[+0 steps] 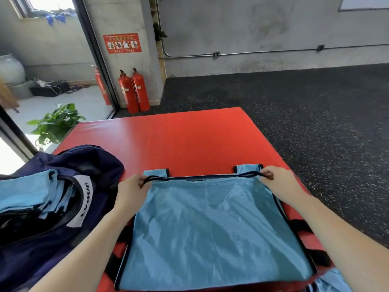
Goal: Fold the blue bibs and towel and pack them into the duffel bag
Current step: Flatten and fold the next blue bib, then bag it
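A light blue mesh bib (212, 224) with black trim lies spread flat on the red mat (185, 140) in front of me. My left hand (131, 191) pinches its far left corner at the black edge. My right hand (273, 180) pinches the far right corner, and the black trim runs taut between the two hands. The navy duffel bag (63, 207) sits open at my left, touching the mat's left side, with several folded blue bibs (31, 192) stacked inside it. A bit of more blue fabric (332, 281) shows at the bottom right edge.
Two red fire extinguishers (134, 91) stand by a concrete pillar beyond the mat. A potted green plant (56, 123) sits at the far left behind a glass door frame. Dark speckled rubber floor (305, 123) surrounds the mat on the right.
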The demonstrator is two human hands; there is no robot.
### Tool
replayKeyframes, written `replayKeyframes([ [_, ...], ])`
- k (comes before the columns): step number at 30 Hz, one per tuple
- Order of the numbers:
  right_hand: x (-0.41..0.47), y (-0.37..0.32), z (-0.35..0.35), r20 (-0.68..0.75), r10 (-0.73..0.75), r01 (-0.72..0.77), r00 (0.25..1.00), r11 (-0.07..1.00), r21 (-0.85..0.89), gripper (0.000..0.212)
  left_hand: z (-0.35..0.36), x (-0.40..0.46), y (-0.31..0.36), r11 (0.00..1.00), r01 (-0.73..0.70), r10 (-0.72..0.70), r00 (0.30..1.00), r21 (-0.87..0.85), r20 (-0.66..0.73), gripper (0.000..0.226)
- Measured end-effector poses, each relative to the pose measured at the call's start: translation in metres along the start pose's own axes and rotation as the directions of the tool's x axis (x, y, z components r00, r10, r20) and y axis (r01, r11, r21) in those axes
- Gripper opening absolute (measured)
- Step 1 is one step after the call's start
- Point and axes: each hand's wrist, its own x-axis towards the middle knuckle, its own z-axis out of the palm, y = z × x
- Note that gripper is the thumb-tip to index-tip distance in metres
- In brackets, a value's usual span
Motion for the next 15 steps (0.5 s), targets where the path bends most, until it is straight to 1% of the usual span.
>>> replayKeyframes([
  [3, 0.000, 0.001, -0.001, -0.037, -0.015, 0.014, 0.999, 1.000, -0.017, 0.006, -0.002, 0.003, -0.002, 1.000, 0.007, -0.007, 1.000, 0.006, -0.005, 0.007],
  [5, -0.004, 0.004, -0.002, -0.105, -0.028, 0.032, 0.994, 0.999, 0.029, 0.004, -0.006, 0.000, 0.000, 1.000, -0.010, 0.009, 0.998, -0.015, -0.061, 0.007],
  [9, -0.007, -0.009, -0.019, -0.233, -0.075, 0.114, 0.969, 0.981, 0.158, 0.005, -0.019, -0.002, 0.017, 0.977, -0.079, 0.041, 0.981, -0.200, -0.189, 0.003],
  [11, 0.001, -0.018, -0.025, -0.296, -0.059, 0.118, 0.953, 0.976, 0.184, 0.006, -0.021, 0.003, 0.025, 0.962, -0.097, 0.040, 0.974, -0.254, -0.222, 0.004],
  [13, 0.011, -0.019, -0.020, -0.287, -0.015, 0.064, 0.958, 0.985, 0.161, 0.008, -0.015, 0.011, 0.023, 0.965, -0.052, 0.001, 0.981, -0.258, -0.195, 0.003],
  [14, 0.014, -0.016, -0.013, -0.246, 0.003, 0.026, 0.969, 0.993, 0.116, 0.010, -0.011, 0.014, 0.020, 0.974, -0.018, -0.019, 0.987, -0.227, -0.159, 0.006],
  [15, 0.016, -0.011, -0.004, -0.190, 0.027, -0.013, 0.981, 0.997, 0.075, 0.012, -0.006, 0.015, 0.016, 0.985, 0.014, -0.034, 0.993, -0.174, -0.109, 0.015],
])
